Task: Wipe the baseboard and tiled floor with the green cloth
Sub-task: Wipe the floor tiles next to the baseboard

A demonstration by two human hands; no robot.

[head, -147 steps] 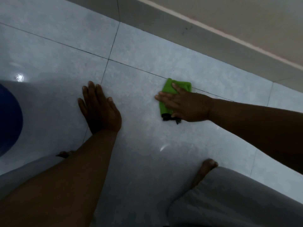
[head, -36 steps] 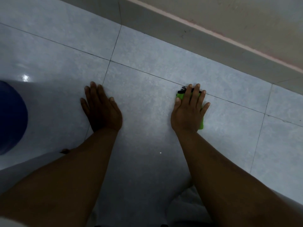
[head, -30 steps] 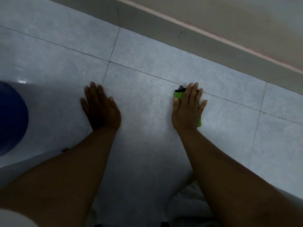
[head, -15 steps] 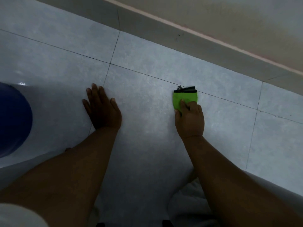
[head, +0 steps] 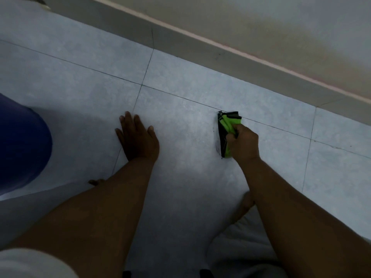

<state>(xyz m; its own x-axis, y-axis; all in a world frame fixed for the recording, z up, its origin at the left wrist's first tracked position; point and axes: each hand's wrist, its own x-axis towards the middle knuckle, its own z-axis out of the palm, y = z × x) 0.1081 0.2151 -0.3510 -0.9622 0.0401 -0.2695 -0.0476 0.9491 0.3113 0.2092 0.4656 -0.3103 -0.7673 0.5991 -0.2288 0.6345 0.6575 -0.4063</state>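
The green cloth, edged in black, is bunched up on the pale blue tiled floor just below a grout line. My right hand grips the cloth's near part with curled fingers. My left hand lies flat on the tile to the left, fingers spread, bearing my weight. The grey baseboard runs diagonally along the wall behind, well beyond the cloth.
A dark blue rounded object sits at the left edge. My knees in light grey fabric and bare toes rest on the floor near the bottom. The beige wall rises above the baseboard.
My right hand went from pressing flat on the cloth to curling round it and bunching it up. The left hand stayed planted. The view shifted slightly.
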